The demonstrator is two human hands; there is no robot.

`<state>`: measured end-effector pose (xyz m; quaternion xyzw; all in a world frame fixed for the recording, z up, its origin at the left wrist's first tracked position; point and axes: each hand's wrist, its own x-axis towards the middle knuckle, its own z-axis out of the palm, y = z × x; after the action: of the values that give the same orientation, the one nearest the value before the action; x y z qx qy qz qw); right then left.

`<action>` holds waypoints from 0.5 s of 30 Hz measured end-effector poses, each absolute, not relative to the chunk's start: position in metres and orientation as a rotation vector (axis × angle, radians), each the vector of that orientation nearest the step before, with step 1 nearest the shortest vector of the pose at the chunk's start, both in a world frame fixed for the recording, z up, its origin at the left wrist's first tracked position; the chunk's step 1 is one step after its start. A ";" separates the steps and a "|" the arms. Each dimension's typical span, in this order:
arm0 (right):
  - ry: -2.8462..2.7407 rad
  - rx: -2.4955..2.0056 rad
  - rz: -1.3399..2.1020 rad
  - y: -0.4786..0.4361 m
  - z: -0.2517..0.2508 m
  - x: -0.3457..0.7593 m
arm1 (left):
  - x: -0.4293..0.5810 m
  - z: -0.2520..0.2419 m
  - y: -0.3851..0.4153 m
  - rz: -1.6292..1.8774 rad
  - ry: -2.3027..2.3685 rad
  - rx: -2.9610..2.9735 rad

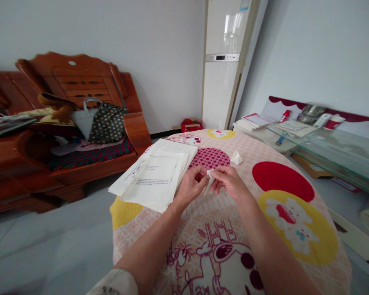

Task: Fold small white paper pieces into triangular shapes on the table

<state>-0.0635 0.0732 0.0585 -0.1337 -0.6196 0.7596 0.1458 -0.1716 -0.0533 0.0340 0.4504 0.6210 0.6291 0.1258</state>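
Between my two hands, above the middle of the table, is a small folded piece of white paper (208,183). My left hand (192,184) pinches its left side with thumb and fingers closed. From the other side, my right hand (229,181) grips its upper right edge between thumb and forefinger. Just beyond the right hand, a small folded white paper piece (236,157) lies on the cloth. To the left of my hands rests a stack of printed sheets (155,174), its edges uneven.
A patterned cloth (215,213) covers the round table. On the left stands a wooden sofa (80,82) with bags (107,121) on it. At right, a glass-topped stand (332,141) holds papers and containers. A tall white air conditioner (221,82) stands behind.
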 end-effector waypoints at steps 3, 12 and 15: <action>-1.824 -0.379 2.156 0.072 0.060 -0.064 | -0.169 0.036 -0.054 1.840 1.913 1.379; -1.943 -0.452 1.913 0.067 0.055 -0.069 | -0.166 0.034 -0.054 1.824 2.119 1.550; -2.005 -0.473 1.804 0.068 0.054 -0.069 | -0.166 0.032 -0.054 1.813 2.156 1.630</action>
<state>-0.0693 0.0676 0.0542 -0.1691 -0.7173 0.6455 0.2004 -0.1662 -0.0545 0.0323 0.5001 0.6613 0.5562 -0.0563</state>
